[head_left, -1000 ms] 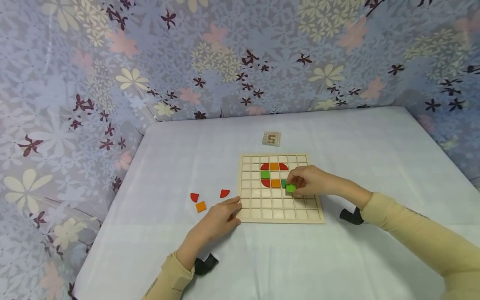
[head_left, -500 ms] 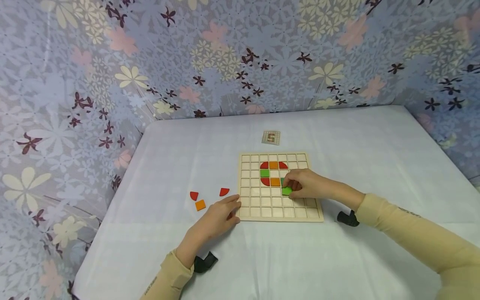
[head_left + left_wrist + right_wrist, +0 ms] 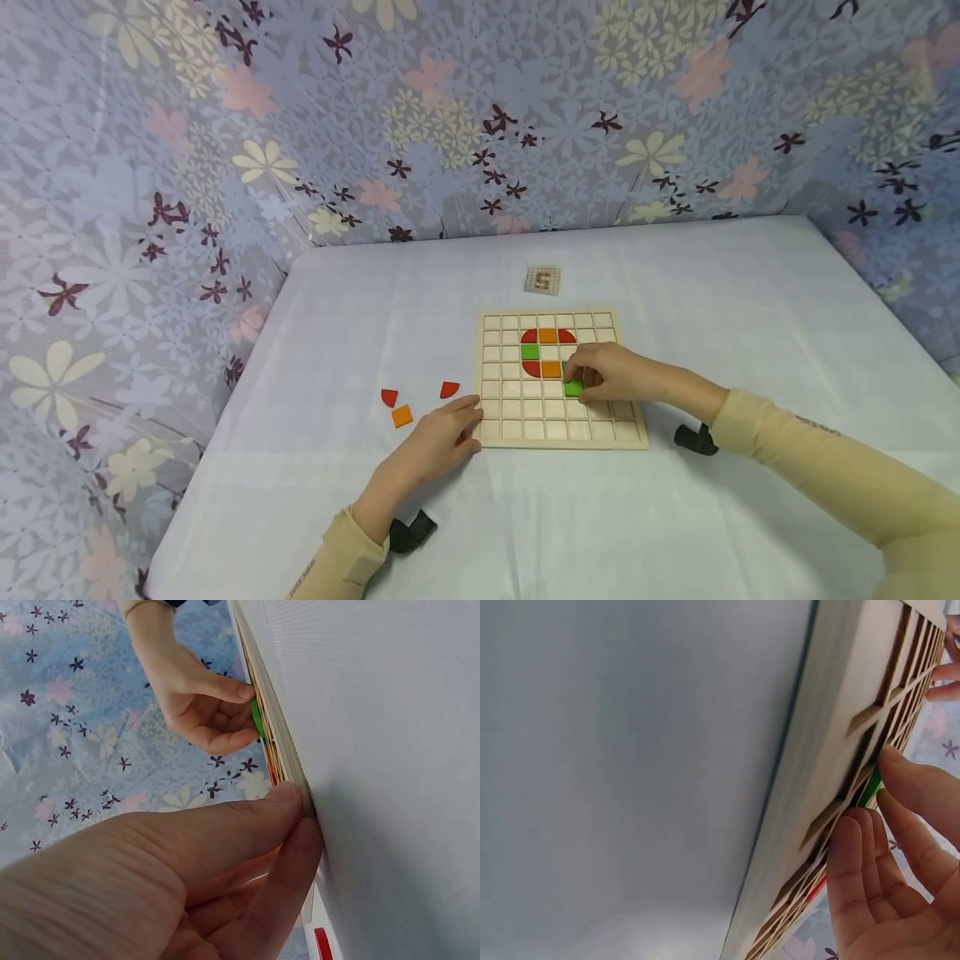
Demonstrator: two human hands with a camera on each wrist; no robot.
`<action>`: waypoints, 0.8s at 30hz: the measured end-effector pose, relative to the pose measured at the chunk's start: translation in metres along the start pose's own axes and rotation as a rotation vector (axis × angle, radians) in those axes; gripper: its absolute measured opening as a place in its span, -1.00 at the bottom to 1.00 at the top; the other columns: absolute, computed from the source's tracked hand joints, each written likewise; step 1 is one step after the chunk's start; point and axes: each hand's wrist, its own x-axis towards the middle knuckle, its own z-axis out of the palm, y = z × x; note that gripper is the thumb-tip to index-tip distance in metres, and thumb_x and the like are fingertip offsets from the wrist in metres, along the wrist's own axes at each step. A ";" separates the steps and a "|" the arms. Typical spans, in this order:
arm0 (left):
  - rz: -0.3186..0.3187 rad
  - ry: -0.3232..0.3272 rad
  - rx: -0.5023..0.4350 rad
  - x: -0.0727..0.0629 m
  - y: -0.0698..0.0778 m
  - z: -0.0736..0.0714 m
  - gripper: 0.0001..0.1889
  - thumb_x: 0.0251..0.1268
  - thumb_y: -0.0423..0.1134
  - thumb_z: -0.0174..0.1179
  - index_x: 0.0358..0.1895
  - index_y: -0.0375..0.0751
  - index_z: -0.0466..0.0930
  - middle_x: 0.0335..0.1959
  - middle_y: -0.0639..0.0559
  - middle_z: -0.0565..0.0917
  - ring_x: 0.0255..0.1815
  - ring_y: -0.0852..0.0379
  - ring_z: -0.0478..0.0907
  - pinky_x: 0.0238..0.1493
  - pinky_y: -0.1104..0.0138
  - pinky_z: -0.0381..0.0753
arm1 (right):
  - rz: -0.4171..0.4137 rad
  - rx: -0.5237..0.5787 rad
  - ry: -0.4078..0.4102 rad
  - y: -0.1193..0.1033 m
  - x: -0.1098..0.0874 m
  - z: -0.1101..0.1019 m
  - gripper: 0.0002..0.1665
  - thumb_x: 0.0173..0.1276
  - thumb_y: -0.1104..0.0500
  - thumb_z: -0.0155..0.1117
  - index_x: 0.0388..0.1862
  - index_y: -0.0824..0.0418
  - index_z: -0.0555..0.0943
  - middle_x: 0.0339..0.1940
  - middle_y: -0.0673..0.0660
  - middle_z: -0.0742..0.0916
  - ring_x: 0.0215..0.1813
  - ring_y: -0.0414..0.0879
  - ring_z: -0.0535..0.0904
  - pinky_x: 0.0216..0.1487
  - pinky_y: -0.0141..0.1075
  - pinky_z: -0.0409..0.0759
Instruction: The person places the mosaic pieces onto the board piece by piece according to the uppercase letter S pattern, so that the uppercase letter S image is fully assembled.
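Observation:
In the head view, my right hand [image 3: 615,371] pinches a green square tile [image 3: 573,388] at a cell of the wooden grid board [image 3: 525,429]. The right wrist view has this green tile [image 3: 871,787] between thumb and finger, against the grid; whether it is fully seated cannot be told. On the board, red quarter-circle tiles [image 3: 530,368], orange squares [image 3: 551,369] and another green square [image 3: 530,352] form a curved shape. A further green tile is partly hidden by the right fingers. My left hand [image 3: 435,442] rests with its fingertips against the board's left edge.
Left of the board lie two red quarter-circle tiles [image 3: 449,389] and an orange square tile [image 3: 402,416]. A small pattern card [image 3: 542,281] lies behind the board on the white-covered table [image 3: 360,308]. Floral fabric [image 3: 450,108] hangs behind.
My right hand has moved slightly left and toward the near side, bringing the green tile down to the cell below the coloured shape. The left hand has stayed at the board's edge.

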 end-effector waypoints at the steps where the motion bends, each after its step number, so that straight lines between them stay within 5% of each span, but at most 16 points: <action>1: -0.004 -0.002 0.000 0.000 0.000 0.000 -0.53 0.19 -0.30 0.29 0.16 -0.40 0.50 0.30 -0.21 0.38 0.19 -0.05 0.42 -0.22 0.36 0.46 | 0.001 0.000 -0.007 0.000 0.000 0.000 -0.70 0.10 0.28 0.45 -0.16 0.19 0.62 -0.19 0.00 0.62 -0.30 -0.16 0.53 -0.28 -0.35 0.55; 7: -0.012 0.007 -0.006 -0.001 0.000 0.001 -0.54 0.19 -0.31 0.29 0.16 -0.38 0.50 0.29 -0.19 0.39 0.23 -0.05 0.39 -0.20 0.36 0.47 | -0.005 -0.001 -0.021 0.001 0.002 -0.003 -0.70 0.11 0.27 0.45 -0.16 0.18 0.61 -0.19 0.00 0.62 -0.27 -0.16 0.54 -0.26 -0.36 0.54; 12: -0.012 0.019 -0.004 -0.003 -0.001 0.001 -0.54 0.19 -0.31 0.29 0.16 -0.40 0.50 0.29 -0.19 0.40 0.22 -0.05 0.40 -0.19 0.36 0.46 | -0.040 0.008 0.065 -0.005 0.011 -0.019 -0.72 0.15 0.26 0.42 -0.15 0.27 0.60 -0.22 0.10 0.64 -0.29 -0.15 0.57 -0.27 -0.34 0.57; 17: -0.003 0.027 0.017 -0.005 -0.002 0.002 -0.54 0.19 -0.30 0.29 0.16 -0.40 0.50 0.28 -0.19 0.41 0.23 -0.05 0.40 -0.10 0.30 0.48 | -0.047 0.011 0.186 -0.012 0.029 -0.047 -0.73 0.19 0.24 0.39 -0.12 0.24 0.60 -0.21 0.11 0.64 -0.28 -0.15 0.59 -0.23 -0.32 0.58; 24: -0.009 0.013 0.066 -0.002 -0.001 0.000 -0.56 0.22 -0.30 0.27 0.15 -0.38 0.51 0.26 -0.16 0.44 0.24 -0.04 0.39 0.15 0.17 0.41 | -0.005 0.044 0.215 -0.019 0.065 -0.073 -0.66 0.20 0.18 0.39 -0.06 0.23 0.57 -0.17 0.12 0.64 -0.19 -0.06 0.61 -0.13 -0.27 0.57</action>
